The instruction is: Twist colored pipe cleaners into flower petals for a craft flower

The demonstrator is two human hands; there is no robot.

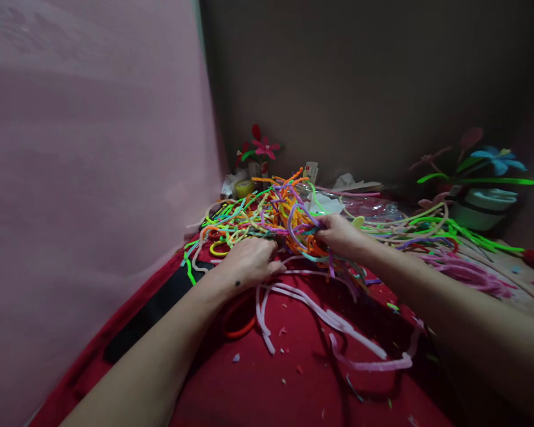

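Forearms (160,344) extend, left fingers (276,268) curled, right fingers (323,228) gripping stems (289,207).

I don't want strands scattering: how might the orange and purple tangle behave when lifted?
The tangle may lift as a clump, since its strands cross and loop together. It's probably light, being thin strands, and somewhat stiff, as several ends stick up unsupported.

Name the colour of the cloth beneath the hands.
The cloth is deep red, showing best in the head view.
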